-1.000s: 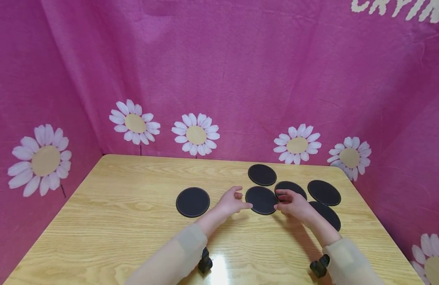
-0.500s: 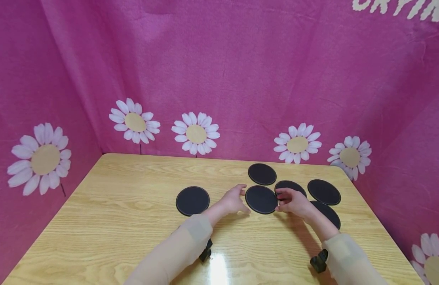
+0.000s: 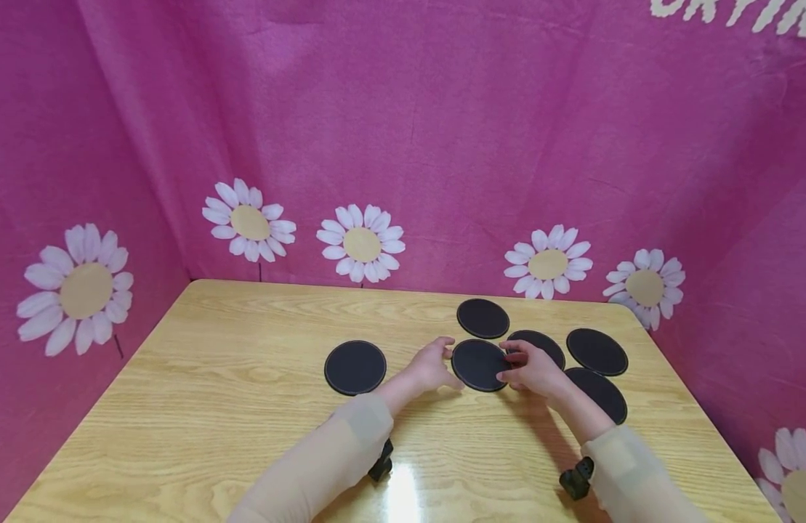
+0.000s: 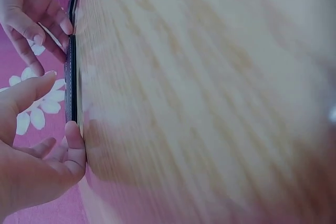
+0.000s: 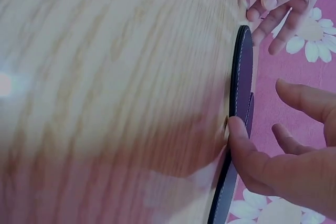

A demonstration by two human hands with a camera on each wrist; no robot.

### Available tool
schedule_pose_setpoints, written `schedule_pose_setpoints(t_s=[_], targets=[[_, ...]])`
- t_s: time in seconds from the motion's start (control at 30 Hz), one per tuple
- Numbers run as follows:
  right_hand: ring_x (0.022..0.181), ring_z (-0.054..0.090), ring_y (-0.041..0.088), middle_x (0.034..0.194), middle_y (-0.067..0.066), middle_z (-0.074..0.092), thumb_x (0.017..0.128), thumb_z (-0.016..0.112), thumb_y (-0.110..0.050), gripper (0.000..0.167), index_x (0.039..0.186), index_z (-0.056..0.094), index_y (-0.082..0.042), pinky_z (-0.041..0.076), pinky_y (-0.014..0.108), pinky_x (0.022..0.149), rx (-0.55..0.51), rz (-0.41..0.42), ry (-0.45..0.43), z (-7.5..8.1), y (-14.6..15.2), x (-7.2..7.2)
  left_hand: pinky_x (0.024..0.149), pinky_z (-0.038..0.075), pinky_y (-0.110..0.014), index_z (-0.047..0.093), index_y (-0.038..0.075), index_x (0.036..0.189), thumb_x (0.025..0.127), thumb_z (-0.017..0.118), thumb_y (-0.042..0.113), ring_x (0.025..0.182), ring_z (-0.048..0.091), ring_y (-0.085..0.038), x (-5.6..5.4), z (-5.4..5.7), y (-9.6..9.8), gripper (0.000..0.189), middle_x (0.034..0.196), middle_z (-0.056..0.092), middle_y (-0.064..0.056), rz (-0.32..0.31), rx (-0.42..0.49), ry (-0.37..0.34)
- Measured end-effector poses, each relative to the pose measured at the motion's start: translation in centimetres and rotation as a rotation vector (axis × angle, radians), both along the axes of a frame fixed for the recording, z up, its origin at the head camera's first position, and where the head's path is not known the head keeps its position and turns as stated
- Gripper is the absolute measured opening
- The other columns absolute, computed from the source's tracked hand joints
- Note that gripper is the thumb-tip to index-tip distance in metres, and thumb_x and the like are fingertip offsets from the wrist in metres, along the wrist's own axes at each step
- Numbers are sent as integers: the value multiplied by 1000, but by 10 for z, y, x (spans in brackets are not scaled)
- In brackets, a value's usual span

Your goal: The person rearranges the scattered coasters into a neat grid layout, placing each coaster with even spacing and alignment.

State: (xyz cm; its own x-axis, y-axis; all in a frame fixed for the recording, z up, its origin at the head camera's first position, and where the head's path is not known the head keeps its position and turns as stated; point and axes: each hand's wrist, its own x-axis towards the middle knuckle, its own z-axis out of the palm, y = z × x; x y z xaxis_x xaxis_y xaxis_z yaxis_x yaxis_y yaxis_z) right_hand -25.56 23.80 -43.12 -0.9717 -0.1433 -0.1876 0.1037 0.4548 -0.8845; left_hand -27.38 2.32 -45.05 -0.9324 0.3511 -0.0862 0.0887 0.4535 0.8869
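Note:
A round black coaster (image 3: 477, 365) with pale stitching lies flat on the wooden table between the two hands. At its left edge is my left hand (image 3: 432, 367), thumb and fingers spread apart. My right hand (image 3: 533, 372) bends over its right edge, the thumb tip at the rim and the other fingers loosely bent above. In the left wrist view, a fingertip of the left hand (image 4: 39, 163) meets the end of the coaster's rim (image 4: 71, 90). The right wrist view has the right thumb (image 5: 242, 140) against the near rim of the coaster (image 5: 242, 72).
Several more black coasters lie about: one behind (image 3: 483, 318), one partly under the right hand (image 3: 548, 346), two farther right (image 3: 597, 351) (image 3: 599, 396), and one alone to the left (image 3: 355, 367). Pink cloth (image 3: 416, 145) with daisies encloses the wooden table (image 3: 246, 341).
My left hand has shifted slightly right and its thumb has come down beside the middle coaster. The right hand has edged left over the rim. The coasters look unmoved.

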Motion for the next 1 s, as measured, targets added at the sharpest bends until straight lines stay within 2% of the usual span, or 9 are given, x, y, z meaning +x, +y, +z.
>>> schedule_pose_setpoints(t_s=[0.13,0.23,0.37,0.57,0.73,0.87,1.0], targets=[[115,48,40,131,35,43,79,68,4,63,136,39,6,54,27,70,-3,-16,-7,0,-1,2,89,49,-37,42,1,136,64,82,-3,100,61,-32,0,-1,0,83,122,57,-19,19,15,-19],[119,45,41,130,35,44,80,68,4,63,136,39,6,53,26,71,-6,-10,-2,-2,-1,1,87,50,-36,43,1,136,64,81,-4,98,61,-30,0,-1,-1,81,121,57,-18,29,23,-26],[108,51,35,126,33,46,79,69,3,61,134,42,6,53,28,70,0,-15,12,-5,-2,-1,87,49,-37,42,-1,136,64,81,-4,96,59,-28,0,0,0,83,120,55,-20,38,40,-23],[85,54,19,112,27,51,76,70,4,57,129,47,4,52,27,65,-14,-46,25,-10,-5,-4,94,46,-39,39,-4,136,61,83,-3,102,56,-31,2,-1,5,87,118,54,-22,88,76,-13],[83,51,16,105,21,47,77,69,7,61,132,43,4,56,29,67,-78,-59,5,-12,-11,-4,96,44,-38,43,1,134,62,84,0,108,54,-31,3,-1,6,83,115,52,-19,165,17,16],[80,52,14,102,16,45,77,69,8,64,134,41,3,57,33,68,-108,-74,-12,-10,-15,-3,92,47,-37,46,3,132,67,82,2,105,55,-29,2,-2,4,75,113,52,-17,228,15,30],[72,54,14,99,15,44,77,69,9,66,135,40,4,57,35,67,-126,-62,-20,-8,-19,-3,87,49,-35,52,2,126,68,83,4,99,56,-27,3,-2,0,66,108,52,-16,259,5,58]])
